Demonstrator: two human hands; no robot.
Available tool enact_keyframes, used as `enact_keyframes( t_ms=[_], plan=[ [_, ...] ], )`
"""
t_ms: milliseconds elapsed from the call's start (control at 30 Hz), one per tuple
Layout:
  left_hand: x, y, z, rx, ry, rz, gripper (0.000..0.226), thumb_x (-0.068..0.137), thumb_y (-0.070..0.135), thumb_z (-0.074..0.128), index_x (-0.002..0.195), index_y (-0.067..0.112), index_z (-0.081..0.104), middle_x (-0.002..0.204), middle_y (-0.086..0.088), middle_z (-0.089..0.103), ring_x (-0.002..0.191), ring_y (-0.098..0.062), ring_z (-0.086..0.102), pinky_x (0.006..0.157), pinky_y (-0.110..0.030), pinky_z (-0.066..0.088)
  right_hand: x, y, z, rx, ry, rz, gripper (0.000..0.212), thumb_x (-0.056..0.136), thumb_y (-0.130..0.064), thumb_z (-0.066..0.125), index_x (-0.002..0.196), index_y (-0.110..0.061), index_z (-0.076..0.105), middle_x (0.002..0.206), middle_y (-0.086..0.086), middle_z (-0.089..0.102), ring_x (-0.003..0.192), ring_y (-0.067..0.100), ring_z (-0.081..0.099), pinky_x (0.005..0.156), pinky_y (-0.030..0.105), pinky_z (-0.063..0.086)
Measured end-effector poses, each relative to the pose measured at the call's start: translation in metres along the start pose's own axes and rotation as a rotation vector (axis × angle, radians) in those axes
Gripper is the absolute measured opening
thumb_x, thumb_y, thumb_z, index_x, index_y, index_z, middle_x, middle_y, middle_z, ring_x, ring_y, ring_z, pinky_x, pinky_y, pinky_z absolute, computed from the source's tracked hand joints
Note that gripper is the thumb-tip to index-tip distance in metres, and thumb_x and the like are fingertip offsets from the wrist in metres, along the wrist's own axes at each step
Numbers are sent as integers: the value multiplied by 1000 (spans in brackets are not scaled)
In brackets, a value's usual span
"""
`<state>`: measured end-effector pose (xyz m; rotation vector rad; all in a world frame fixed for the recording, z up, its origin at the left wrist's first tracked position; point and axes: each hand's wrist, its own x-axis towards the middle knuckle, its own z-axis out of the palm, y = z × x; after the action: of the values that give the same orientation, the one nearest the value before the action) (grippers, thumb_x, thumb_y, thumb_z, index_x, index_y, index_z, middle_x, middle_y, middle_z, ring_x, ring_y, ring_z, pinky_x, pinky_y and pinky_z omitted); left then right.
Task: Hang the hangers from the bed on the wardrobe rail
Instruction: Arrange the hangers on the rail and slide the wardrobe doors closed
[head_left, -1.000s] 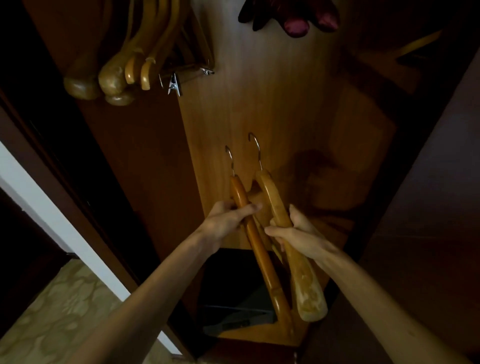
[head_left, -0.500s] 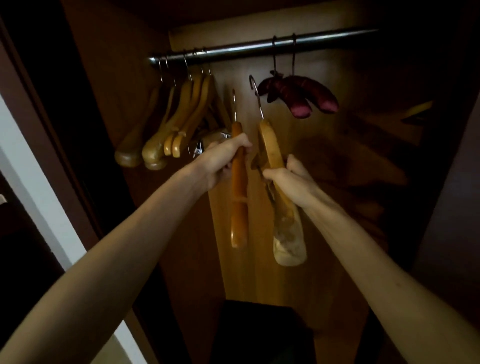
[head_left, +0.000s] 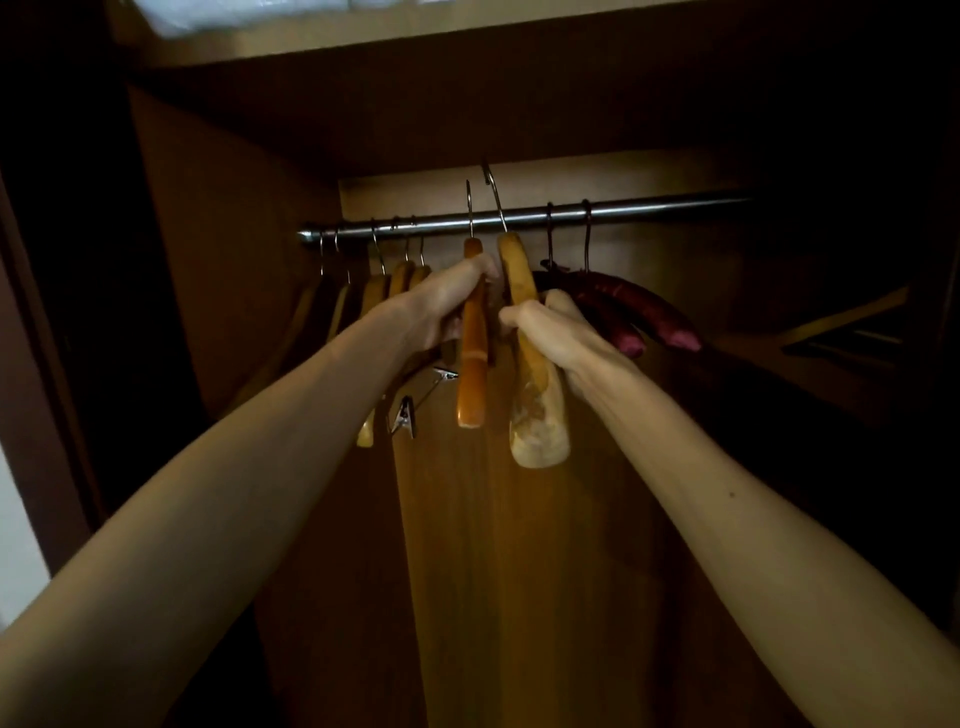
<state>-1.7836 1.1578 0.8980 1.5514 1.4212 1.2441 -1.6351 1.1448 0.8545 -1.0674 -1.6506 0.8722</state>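
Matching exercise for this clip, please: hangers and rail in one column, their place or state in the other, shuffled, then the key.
Things
1. orange hanger
2. pale hanger
3. padded hangers
4. rail

Places or states
A. hooked on the rail, right of both hands
B. gripped by the left hand, hook raised above the rail
C. runs across the wardrobe under the shelf
D. gripped by the right hand, hook raised above the rail

Pairs: 1-B, 2-D, 3-A, 4-C
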Motion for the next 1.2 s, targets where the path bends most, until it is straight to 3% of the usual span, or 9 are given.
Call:
enact_keyframes(
  t_ms=[133,267,433,633,700,800,900,1033,1200],
  plan=[
    [19,-1,-1,28,-5,20,22,95,41,49,98,21,57,80,1,61,72,-16,59,74,-30,46,18,-4,6,2,28,12,51,81,-36,65,125,-17,47,112,7,59,105,26,58,94,48,51],
    [32,-5,2,63,-10,-2,29,100,43,45,110,19,59,86,-1,64,76,-15,58,74,-29,47,28,2,9,0,31,34,20,84,-36,64,89,-26,48,104,6,61,96,23,60,91,46,52],
    [47,-25,9,70,22,-30,44,95,44,50,123,14,65,92,-6,69,80,-19,64,84,-36,51,31,18,12,7,3,88,23,87,-27,63,106,-15,56,99,5,61,83,15,57,62,29,42],
    [45,-30,15,88,82,-31,46,95,47,52,125,14,65,100,-8,64,85,-21,60,77,-34,50,34,39,23,62,2,119,18,91,-30,61,104,-20,54,105,4,64,95,18,61,69,31,44],
    [41,-27,15,124,105,-36,45,96,47,52,122,13,65,98,-8,63,82,-20,59,72,-31,48,33,39,23,63,-2,124,32,91,-35,61,116,-17,53,113,3,63,105,21,60,77,33,43],
    [32,-24,13,244,145,-41,38,97,52,50,99,17,64,79,-2,60,65,-15,55,61,-26,44,28,34,19,40,-8,130,44,89,-40,62,126,-17,53,115,2,63,106,20,58,74,32,42],
    [23,-20,10,392,203,-3,39,100,52,49,81,19,57,65,2,53,54,-11,49,57,-26,40,26,33,15,-7,-28,110,44,85,-45,63,118,-16,60,110,2,66,106,19,61,69,30,43],
    [11,-14,-4,610,332,85,38,102,49,49,84,18,62,77,0,62,73,-13,60,67,-29,42,17,20,9,-174,6,26,63,86,-58,61,132,-17,56,132,2,59,125,22,54,101,40,44],
    [-9,-16,-42,954,669,68,24,96,41,61,97,16,61,85,0,59,70,-15,53,73,-34,42,-10,-19,13,-292,39,-196,55,95,-54,56,136,-17,53,124,1,59,118,19,56,81,27,40]
  ],
)
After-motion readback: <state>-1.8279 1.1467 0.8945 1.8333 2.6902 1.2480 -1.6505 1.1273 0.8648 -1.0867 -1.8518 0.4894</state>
